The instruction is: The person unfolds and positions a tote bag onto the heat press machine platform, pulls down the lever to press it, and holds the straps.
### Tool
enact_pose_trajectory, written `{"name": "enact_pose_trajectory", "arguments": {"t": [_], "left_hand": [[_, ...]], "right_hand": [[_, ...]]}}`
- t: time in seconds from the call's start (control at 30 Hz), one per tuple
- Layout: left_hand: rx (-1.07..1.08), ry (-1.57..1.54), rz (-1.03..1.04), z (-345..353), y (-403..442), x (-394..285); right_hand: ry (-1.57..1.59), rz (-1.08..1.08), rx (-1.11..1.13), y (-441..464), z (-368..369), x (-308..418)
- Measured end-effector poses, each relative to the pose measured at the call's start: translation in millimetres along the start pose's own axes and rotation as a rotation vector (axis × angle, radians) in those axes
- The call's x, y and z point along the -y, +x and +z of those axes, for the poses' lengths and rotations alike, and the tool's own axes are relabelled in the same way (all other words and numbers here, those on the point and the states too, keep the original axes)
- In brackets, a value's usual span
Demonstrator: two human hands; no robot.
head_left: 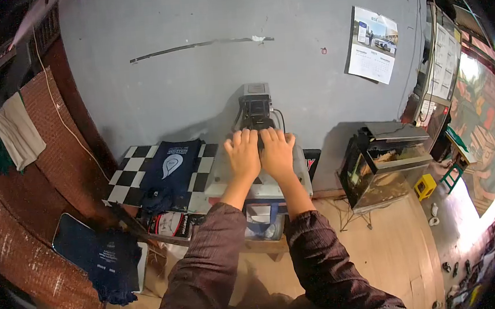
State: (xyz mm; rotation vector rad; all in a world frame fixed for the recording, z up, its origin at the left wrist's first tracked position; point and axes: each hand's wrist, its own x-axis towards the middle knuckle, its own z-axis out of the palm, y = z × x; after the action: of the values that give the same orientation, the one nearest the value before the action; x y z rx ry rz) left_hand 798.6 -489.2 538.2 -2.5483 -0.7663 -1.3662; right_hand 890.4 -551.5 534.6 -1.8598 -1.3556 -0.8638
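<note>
My left hand (pixel 245 157) and my right hand (pixel 276 155) lie side by side, backs up, on the upper part of a grey heat press (pixel 257 104). Their fingers point away from me and look stretched out, with the outer ones slightly apart. Dark parts of the press show between and beyond the hands; what lies under the palms is hidden. Below them is the pale, broad body of the press (pixel 217 177). To its left, a dark navy shirt (pixel 170 166) with a white print lies on a black-and-white checkered surface (pixel 127 178).
At left, another dark printed cloth (pixel 113 261) drapes over a board, and a pale cloth (pixel 19 132) hangs on a woven panel. A glass tank (pixel 386 181) stands on a thin metal stand at right. A yellow stool (pixel 424 187) is beyond it. A calendar (pixel 372 46) hangs on the wall.
</note>
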Motion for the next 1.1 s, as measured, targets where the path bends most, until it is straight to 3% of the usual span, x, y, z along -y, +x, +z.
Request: {"name": "enact_pose_trajectory", "arguments": {"t": [0.57,0.93,1.1], "left_hand": [[-0.018,0.076,0.020,22,-43,7],[0.163,0.085,0.009,16,-38,8],[0.105,0.007,0.045,23,-42,12]], "right_hand": [[0.017,-0.010,-0.006,-45,26,-2],[-0.021,-0.002,0.075,-46,21,0],[-0.020,-0.006,0.020,-46,24,0]]}}
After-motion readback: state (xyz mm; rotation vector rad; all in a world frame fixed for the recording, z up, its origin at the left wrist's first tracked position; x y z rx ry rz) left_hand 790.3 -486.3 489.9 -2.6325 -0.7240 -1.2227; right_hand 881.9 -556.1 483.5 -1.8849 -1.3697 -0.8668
